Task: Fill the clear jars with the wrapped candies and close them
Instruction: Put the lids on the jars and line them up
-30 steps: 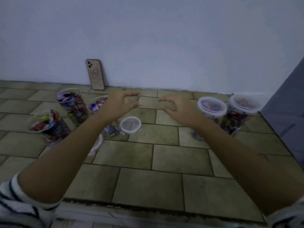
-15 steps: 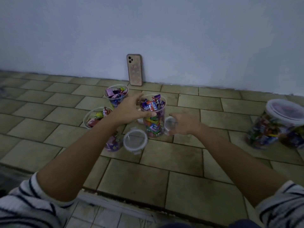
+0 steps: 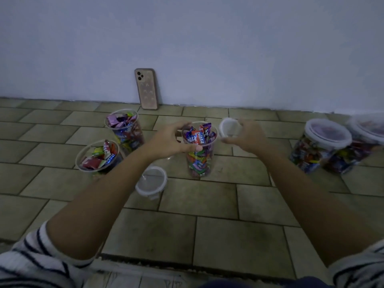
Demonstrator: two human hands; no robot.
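Your left hand (image 3: 169, 140) curls its grip round the rim of the middle jar (image 3: 199, 162), thumb on the near side and fingers over the far edge, just as it did half a second ago. The jar stands upright on the tiled floor (image 3: 228, 235), open and heaped with wrapped candies (image 3: 197, 138) that poke above its mouth. Your right hand (image 3: 248, 137) has changed most: it was down low beside the jar, and now it is raised to rim height on the jar's right, its grip pinching a white lid (image 3: 228, 127) that is tilted on edge and sits just beside the rim, not yet over the opening. A second lid (image 3: 150, 180) lies flat on the floor under your left forearm, where it was before. To the left, the back open jar (image 3: 124, 132) and the front open jar (image 3: 97, 157) hold candies without lids. At the far right, two closed jars (image 3: 324, 146) stand close together, further into view than earlier. A phone (image 3: 146, 89) leans against the wall (image 3: 207, 48).
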